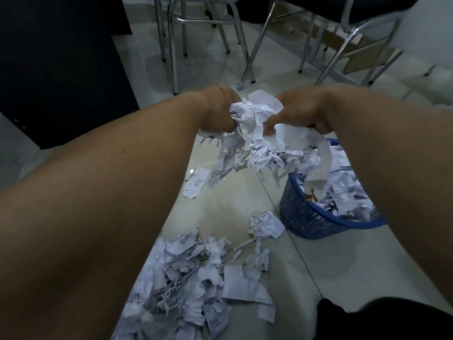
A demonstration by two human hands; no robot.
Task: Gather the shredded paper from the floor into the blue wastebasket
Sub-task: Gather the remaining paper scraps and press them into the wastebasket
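Both hands hold one big clump of white shredded paper (255,133) in the air above the floor. My left hand (219,110) grips its left side and my right hand (302,110) its right side. Strips dangle from the clump, some hanging over the rim of the blue wastebasket (308,222), which stands on the floor at the right and is filled with shredded paper. A large pile of shredded paper (193,283) lies on the tiles below my arms. A crumpled wad (266,225) and a single scrap (196,184) lie apart from it.
Chrome chair legs (174,52) stand on the pale tiled floor at the back. A dark cabinet (54,69) fills the left. Flat cardboard (362,45) lies under the chairs at the back right. A dark garment edge (382,320) shows at the bottom right.
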